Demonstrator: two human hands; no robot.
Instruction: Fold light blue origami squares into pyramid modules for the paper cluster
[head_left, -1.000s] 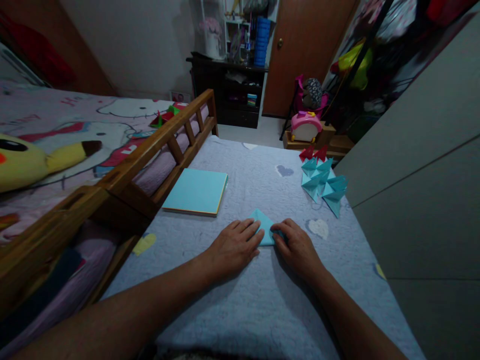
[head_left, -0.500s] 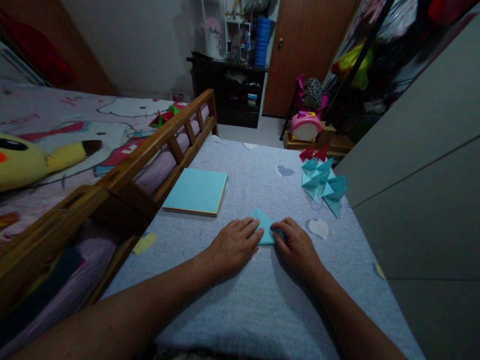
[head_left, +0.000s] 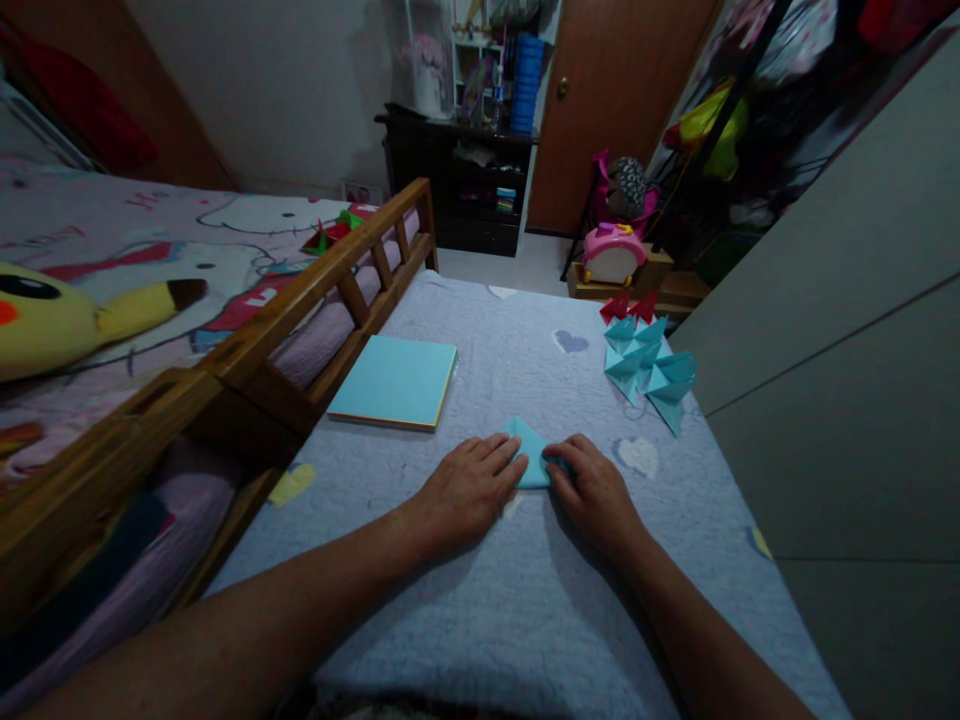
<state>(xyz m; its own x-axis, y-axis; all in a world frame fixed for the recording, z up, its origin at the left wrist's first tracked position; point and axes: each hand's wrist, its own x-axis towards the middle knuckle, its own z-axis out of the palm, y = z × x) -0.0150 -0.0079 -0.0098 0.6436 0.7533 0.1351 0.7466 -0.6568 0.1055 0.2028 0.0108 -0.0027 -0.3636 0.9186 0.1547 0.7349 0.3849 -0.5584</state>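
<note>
A light-blue sheet of origami paper [head_left: 534, 462], folded into a small pointed shape, lies flat on the bed's bluish cover. Over its left side rests my left hand [head_left: 474, 490], flat with the fingers stretched out and touching the paper. At the right corner, my right hand [head_left: 592, 490] pinches the paper between thumb and curled fingers. Parts of the paper are hidden under both hands. To the upper left lies a square stack of origami paper [head_left: 394, 382] with a light-blue sheet on top.
Several folded blue paper pieces [head_left: 646, 365] and red ones [head_left: 628, 308] stand at the right edge of the bed cover [head_left: 495, 330]. A wooden rail [head_left: 322, 290] borders the left side, with a yellow plush toy [head_left: 52, 325] beyond. A pale cabinet [head_left: 847, 400] rises on the right.
</note>
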